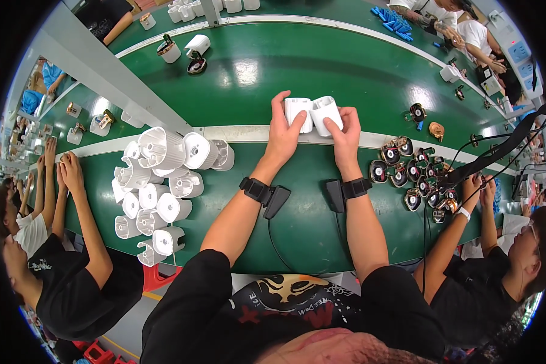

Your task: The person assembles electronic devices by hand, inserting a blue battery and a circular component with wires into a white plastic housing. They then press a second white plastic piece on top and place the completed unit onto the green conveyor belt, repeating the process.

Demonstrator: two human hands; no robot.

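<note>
Out over the pale metal strip of the bench, my left hand (283,132) is closed round a white ribbed plastic housing (297,105). A second white plastic housing (324,110), tilted a little, is gripped in my right hand (346,134), its hollow top showing. The two housings are side by side and look to be touching. Both my thumbs press on their near sides. Each wrist wears a black strap with a small black box and a cable.
A heap of white housings (171,207) lies to the left; black round parts with coppery rims (398,176) cluster at the right. A white metal post (124,73) rises at left, and black cables (497,148) hang at right. Co-workers sit on both sides of the green bench (291,242).
</note>
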